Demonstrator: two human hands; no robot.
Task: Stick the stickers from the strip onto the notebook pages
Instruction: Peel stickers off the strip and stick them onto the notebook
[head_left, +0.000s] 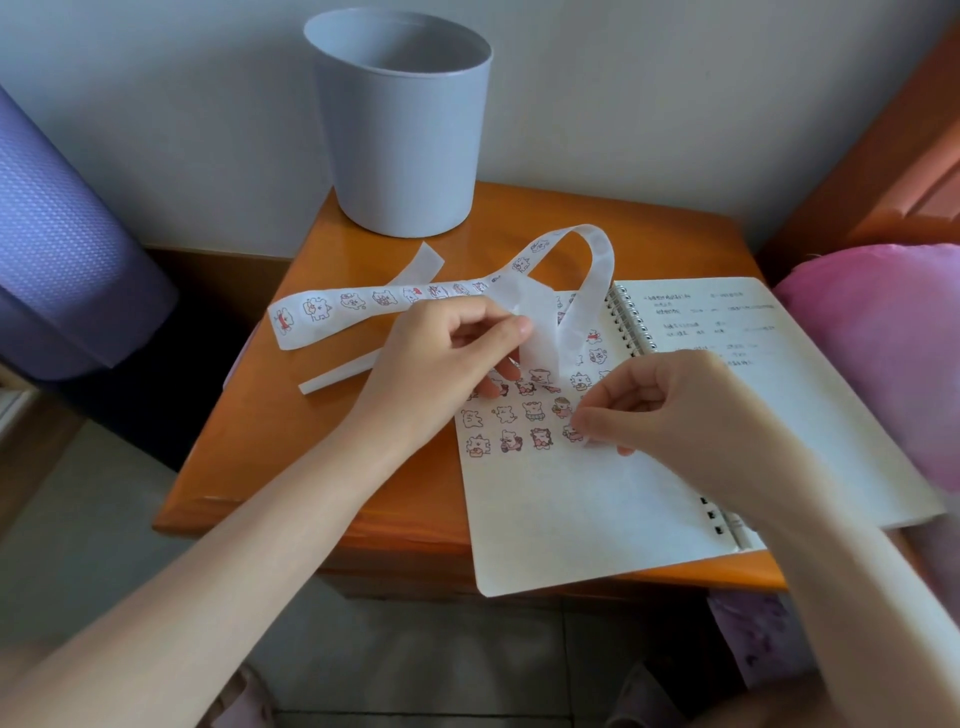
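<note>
An open spiral notebook (597, 509) lies on the orange wooden table (311, 415); its left page carries several small cartoon stickers in rows. A long white sticker strip (363, 304) curls in a loop over the table and the notebook's top. My left hand (447, 353) pinches the strip's white backing above the page, and its lower fingers touch the page. My right hand (660, 405) pinches a small sticker (573, 432) at the end of the lowest sticker row, its fingertips on the paper.
A grey plastic bin (400, 124) stands at the table's back. A loose piece of white backing (340, 375) lies left of the notebook. A purple container (67, 249) is at the left, a pink cushion (883, 364) at the right.
</note>
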